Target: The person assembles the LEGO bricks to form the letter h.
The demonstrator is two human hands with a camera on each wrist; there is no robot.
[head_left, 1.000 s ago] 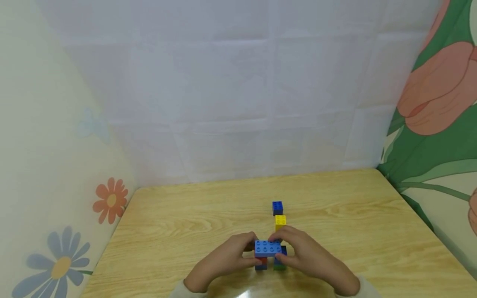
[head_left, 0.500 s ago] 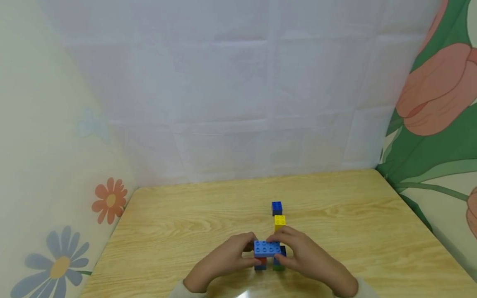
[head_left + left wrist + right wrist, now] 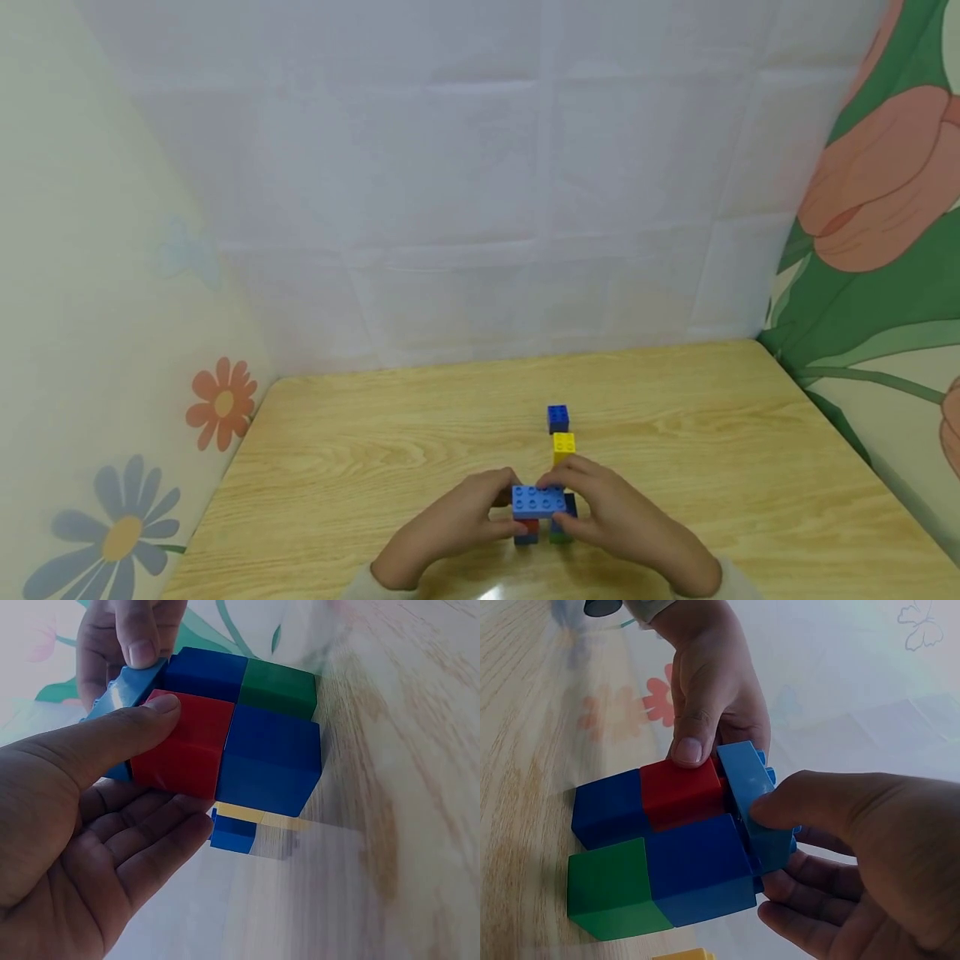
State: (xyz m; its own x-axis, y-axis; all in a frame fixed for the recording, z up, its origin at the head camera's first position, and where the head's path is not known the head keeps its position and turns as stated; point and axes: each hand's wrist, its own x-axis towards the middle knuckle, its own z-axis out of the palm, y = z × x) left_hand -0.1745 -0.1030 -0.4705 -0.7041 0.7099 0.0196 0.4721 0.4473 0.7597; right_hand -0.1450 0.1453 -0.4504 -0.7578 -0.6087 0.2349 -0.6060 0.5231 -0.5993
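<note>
A long light blue brick point(image 3: 538, 502) lies across the tops of two short stacks on the table. My right hand point(image 3: 618, 525) pinches its right end between thumb and fingers. In the left stack a red brick point(image 3: 184, 746) sits on a blue brick point(image 3: 270, 761); the right stack has a dark blue brick point(image 3: 697, 870) on a green brick point(image 3: 611, 889). My left hand point(image 3: 465, 512) grips the red brick, thumb on its near side. Seen from the right wrist, studs of the dark blue brick show beside the light blue one, which looks slightly skewed.
Beyond the stacks, a yellow brick point(image 3: 564, 446) stands partly behind my right fingers. Farther back is a small blue brick point(image 3: 558, 418). The wood-patterned table point(image 3: 375, 433) meets a white sheet point(image 3: 450, 208) at its back edge, with flower-patterned walls on both sides.
</note>
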